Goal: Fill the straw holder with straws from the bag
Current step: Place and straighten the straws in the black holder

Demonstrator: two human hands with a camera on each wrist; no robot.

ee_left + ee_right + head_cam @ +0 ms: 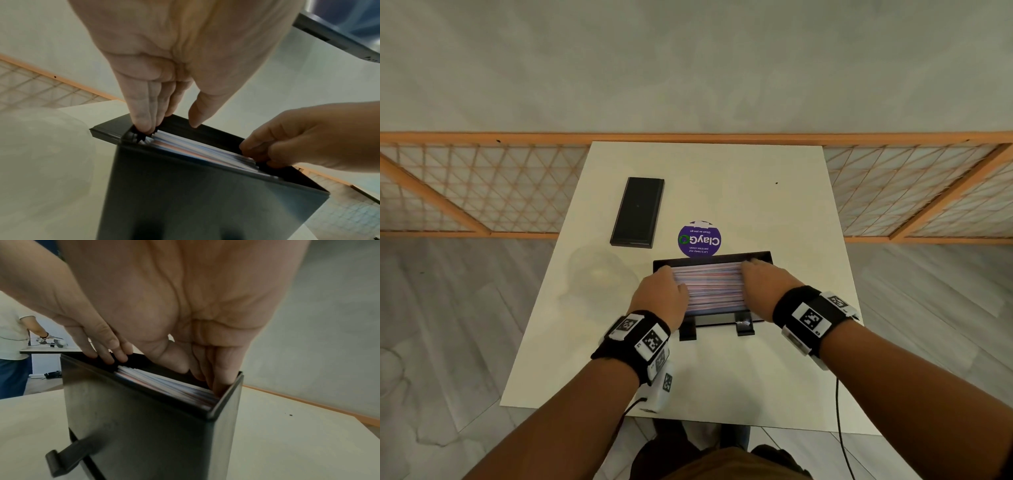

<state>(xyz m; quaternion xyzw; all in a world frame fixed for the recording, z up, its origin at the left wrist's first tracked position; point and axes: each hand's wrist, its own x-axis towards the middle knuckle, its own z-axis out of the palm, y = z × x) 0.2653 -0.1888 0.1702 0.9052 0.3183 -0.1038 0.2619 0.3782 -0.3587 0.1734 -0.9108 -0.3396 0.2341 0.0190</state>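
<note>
The black straw holder (712, 257) stands open near the middle of the white table (791, 359), packed with striped straws (709, 284) lying lengthwise. My left hand (661, 291) is at the straws' left end and my right hand (763, 284) at their right end. In the left wrist view, the left hand's (160, 123) straight fingers dip inside the holder (185, 194) against the straw (195, 146) ends, thumb on the back wall. In the right wrist view, the right hand's (205, 378) straight fingers reach down between the straws (164, 384) and the holder's (133, 426) end wall. A clear, limp plastic bag (599, 274) lies to the left.
A flat black lid (637, 211) lies at the back left of the table. A round purple sticker (699, 240) sits just behind the holder. A wooden lattice screen (482, 192) runs behind the table. Another person (10, 337) stands at a far table.
</note>
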